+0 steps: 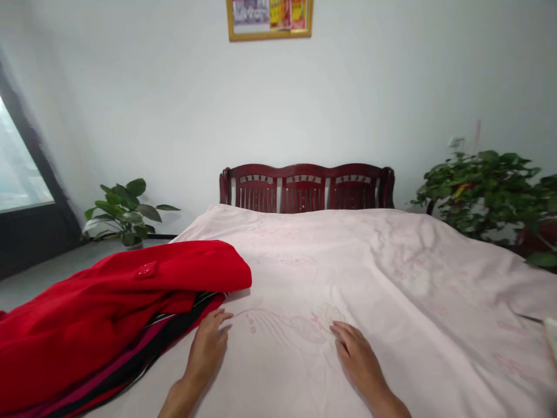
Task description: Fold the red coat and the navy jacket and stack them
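Note:
A pale pink sheet [287,278] with a stitched floral pattern covers the broad surface in front of me. My left hand [209,339] rests on it, fingers loosely stretched out, beside the edge of a pile of folded clothes. The top garment there is a red one [187,264] with a red ornament on it; black, striped and magenta cloth shows underneath. Further right, my right hand [357,351] lies on the sheet near a pale flower motif, its fingers extended and a little bent. Neither hand holds anything.
Behind the sheet stands a dark red wooden bench back [303,188] against the wall. A potted plant [126,212] is on the floor at left, and a leafy plant [487,191] at right. Above hangs a framed picture [270,35]. Creases run through the sheet's right side.

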`<state>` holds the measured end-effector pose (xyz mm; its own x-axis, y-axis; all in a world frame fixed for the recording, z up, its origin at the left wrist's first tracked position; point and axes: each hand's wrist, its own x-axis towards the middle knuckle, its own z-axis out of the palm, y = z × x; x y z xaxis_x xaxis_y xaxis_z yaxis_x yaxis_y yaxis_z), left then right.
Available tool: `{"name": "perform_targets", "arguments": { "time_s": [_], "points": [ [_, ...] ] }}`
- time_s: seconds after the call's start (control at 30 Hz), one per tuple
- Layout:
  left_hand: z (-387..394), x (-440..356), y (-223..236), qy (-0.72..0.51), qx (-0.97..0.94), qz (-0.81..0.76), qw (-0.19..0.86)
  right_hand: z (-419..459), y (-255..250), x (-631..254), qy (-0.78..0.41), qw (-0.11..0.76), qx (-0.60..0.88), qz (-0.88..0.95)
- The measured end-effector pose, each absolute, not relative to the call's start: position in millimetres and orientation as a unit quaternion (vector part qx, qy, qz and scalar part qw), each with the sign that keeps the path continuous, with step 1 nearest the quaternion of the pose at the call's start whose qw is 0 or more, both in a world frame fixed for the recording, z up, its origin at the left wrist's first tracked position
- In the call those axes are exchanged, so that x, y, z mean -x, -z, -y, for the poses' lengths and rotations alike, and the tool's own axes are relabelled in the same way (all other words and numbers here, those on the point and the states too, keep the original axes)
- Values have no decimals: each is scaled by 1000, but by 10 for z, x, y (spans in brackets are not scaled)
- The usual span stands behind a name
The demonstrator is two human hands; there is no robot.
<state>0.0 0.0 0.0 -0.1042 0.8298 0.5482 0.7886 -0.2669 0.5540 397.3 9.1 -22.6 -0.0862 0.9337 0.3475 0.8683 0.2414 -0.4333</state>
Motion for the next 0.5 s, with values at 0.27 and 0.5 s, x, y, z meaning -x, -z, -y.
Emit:
{"name": "perform_targets", "arguments": {
  "time_s": [0.27,0.5],
  "points": [
    [-28,-12,360,-330,-688,-646,19,-52,191,-3991,-77,287,608,736],
    [-59,89,486,-299,-696,-652,31,-4,233,-4016,-67,273,605,745]
  ]
}}
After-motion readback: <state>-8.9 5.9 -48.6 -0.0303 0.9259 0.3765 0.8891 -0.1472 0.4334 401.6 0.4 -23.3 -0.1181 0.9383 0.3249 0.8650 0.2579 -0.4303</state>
